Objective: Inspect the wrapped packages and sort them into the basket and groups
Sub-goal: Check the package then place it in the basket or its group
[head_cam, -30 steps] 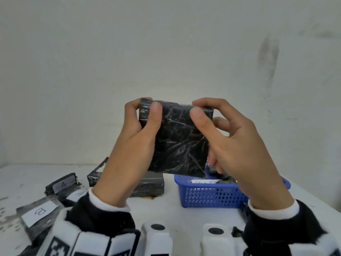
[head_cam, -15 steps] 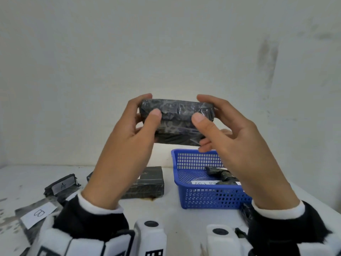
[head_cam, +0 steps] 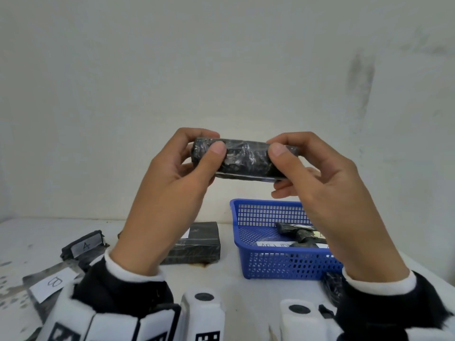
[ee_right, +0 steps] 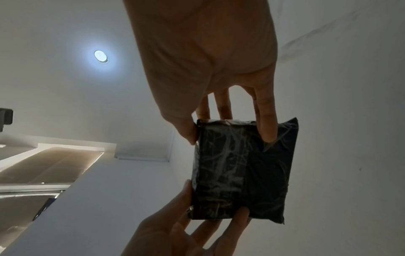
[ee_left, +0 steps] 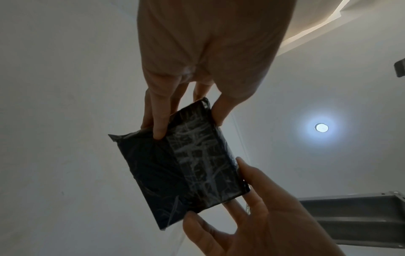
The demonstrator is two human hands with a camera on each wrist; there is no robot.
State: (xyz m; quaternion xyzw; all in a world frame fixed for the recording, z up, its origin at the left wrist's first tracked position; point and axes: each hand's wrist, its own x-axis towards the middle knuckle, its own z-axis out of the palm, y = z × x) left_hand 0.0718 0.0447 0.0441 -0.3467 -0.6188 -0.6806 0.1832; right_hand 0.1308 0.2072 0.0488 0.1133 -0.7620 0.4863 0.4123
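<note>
The black wrapped package [head_cam: 242, 159] is held in the air above the counter [head_cam: 221, 279], over the blue basket's [head_cam: 283, 267] near-left area. A second ago its broad face fronted the head camera; now it has been tipped flat, so only the thin long edge shows. The left hand [head_cam: 172, 190] pinches its left end, thumb in front and fingers behind; the right hand [head_cam: 327, 193] pinches the right end likewise. Probably inspection is midway and no sorting choice is made. Below, the basket holds a dark item [head_cam: 295, 233]; packages labelled A [head_cam: 83, 246] and B [head_cam: 53, 281] lie toward the counter's left edge, another black package [head_cam: 197, 244] at centre.
</note>
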